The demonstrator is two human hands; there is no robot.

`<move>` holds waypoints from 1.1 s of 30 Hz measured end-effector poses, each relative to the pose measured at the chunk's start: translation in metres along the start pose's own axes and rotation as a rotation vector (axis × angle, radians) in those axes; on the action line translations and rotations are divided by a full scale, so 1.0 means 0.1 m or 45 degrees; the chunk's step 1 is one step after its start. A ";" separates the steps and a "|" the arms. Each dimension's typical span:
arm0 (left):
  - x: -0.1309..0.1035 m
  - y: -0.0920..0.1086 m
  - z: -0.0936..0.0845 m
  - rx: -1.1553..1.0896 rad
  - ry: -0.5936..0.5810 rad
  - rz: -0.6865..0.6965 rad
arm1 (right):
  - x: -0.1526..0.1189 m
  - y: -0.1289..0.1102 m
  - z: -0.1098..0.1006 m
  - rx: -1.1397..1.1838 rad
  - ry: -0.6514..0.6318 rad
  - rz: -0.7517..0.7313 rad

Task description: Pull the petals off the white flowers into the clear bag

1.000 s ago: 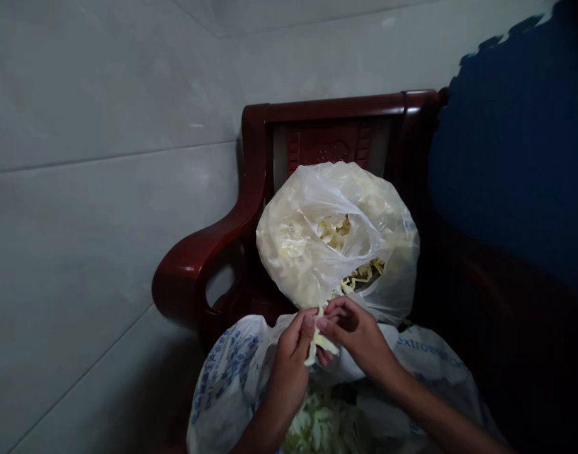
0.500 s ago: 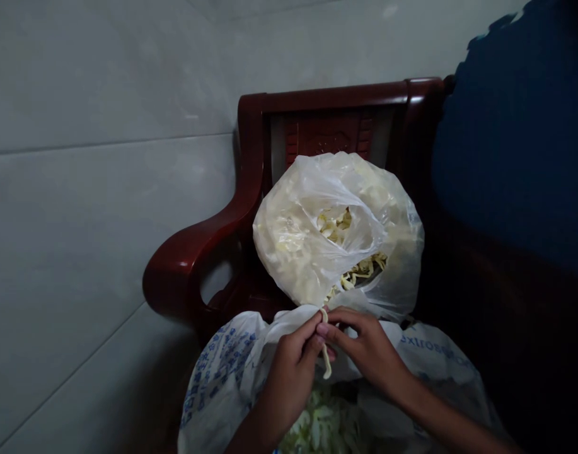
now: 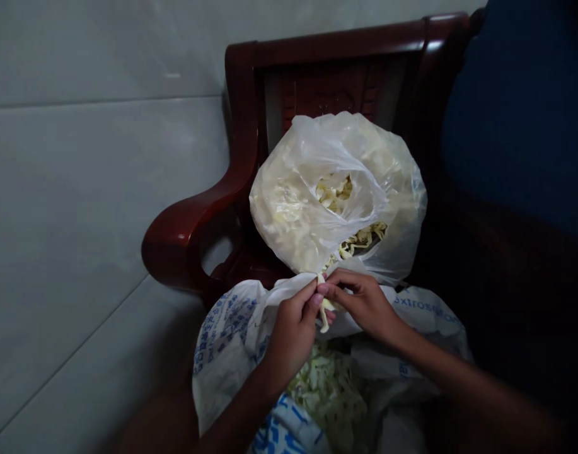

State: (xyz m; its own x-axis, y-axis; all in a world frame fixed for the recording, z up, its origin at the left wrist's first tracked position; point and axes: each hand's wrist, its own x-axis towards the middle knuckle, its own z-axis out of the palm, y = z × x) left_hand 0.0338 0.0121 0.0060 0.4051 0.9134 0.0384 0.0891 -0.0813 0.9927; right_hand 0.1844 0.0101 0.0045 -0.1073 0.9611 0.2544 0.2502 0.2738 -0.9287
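Observation:
Close together over an open white sack with blue print, my two hands meet at the fingertips. My left hand pinches a pale, limp, cream-coloured strip that hangs down from the fingers. On the same strip, near its top, my right hand closes thumb and forefinger. Its exact kind I cannot make out. Below, inside the sack, lies a heap of pale greenish-white pieces. Just beyond my hands sits a bulging translucent plastic bag, and cream-yellow curled pieces show through its openings.
The plastic bag rests on a dark red wooden seat with a carved back and a curved armrest at left. Grey wall tiles stand behind and to the left. A dark blue panel is at right.
The view has tipped downward, so the bag, seat and hands appear higher and more of the sack's contents shows. The strip stays pinched between both hands, with a wider pale part now showing.

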 end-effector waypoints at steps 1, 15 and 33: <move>0.00 0.00 0.00 -0.017 -0.011 -0.001 | 0.00 -0.01 -0.01 -0.003 -0.001 -0.009; 0.09 -0.14 0.02 -0.039 0.023 -0.007 | 0.03 0.14 -0.02 -0.056 -0.080 -0.019; -0.01 -0.14 0.14 -0.034 -0.017 0.017 | -0.03 0.23 -0.12 -0.122 -0.092 -0.046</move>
State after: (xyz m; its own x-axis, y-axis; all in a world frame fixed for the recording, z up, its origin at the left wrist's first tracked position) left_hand 0.0451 0.0061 -0.0091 0.4184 0.9069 0.0501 0.0592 -0.0823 0.9948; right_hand 0.2023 0.0139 -0.0148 -0.1863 0.9463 0.2642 0.3353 0.3140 -0.8883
